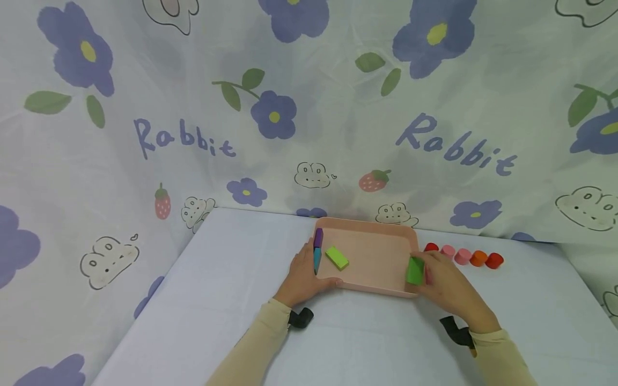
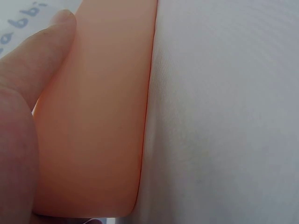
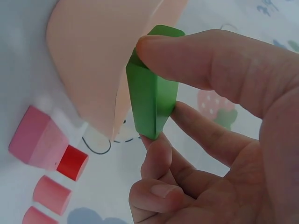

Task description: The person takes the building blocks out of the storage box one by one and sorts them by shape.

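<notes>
At the near left corner of the peach tray (image 1: 376, 257), my left hand (image 1: 306, 276) rests with its thumb along the front rim and its fingers along the left side. The left wrist view shows that thumb against the tray's outer wall (image 2: 103, 116). A green block (image 3: 152, 93) is pinched between thumb and fingers of my right hand (image 1: 446, 281), over the tray's right edge. Inside the tray lie a yellow-green block (image 1: 337, 258), a purple block (image 1: 318, 237) and a blue block (image 1: 317, 259), the last two along the left wall.
Right of the tray, a row of red, pink and orange cylinders (image 1: 463, 256) stands on the white table (image 1: 241, 252). A pink block (image 3: 37, 137) sits beside a red cylinder (image 3: 73, 162), partly hidden by my right hand in the head view. Behind hangs a patterned cloth (image 1: 328, 107).
</notes>
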A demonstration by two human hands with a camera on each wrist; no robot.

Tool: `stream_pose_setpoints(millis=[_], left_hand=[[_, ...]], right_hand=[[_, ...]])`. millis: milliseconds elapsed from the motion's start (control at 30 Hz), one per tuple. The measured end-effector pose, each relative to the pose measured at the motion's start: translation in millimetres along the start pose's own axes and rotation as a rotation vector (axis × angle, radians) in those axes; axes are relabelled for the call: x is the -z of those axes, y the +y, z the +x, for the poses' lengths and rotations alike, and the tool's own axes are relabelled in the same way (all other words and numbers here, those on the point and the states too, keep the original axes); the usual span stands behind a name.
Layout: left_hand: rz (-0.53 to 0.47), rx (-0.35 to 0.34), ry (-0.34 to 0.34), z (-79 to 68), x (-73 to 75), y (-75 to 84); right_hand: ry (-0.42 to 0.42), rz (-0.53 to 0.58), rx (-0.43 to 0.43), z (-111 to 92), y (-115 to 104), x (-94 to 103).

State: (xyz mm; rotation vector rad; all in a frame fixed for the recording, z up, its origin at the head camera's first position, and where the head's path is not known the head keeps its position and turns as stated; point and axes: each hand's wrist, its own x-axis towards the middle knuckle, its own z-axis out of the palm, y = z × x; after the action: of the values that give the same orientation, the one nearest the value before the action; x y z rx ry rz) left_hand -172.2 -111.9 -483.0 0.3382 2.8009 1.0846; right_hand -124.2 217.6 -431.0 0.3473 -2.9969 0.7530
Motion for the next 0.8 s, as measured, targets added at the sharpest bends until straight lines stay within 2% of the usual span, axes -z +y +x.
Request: stream_pose_setpoints(millis=[500, 800], left_hand=[[0.01, -0.011, 0.011, 0.6, -1.9, -3.2], [0.013, -0.016, 0.009, 2.2, -3.0, -5.0]], right_hand=[[0.026, 0.023, 0.041, -11.1, 16.2, 17.1], [-0.009, -0.024, -0.01, -12.7, 25.1, 20.4]])
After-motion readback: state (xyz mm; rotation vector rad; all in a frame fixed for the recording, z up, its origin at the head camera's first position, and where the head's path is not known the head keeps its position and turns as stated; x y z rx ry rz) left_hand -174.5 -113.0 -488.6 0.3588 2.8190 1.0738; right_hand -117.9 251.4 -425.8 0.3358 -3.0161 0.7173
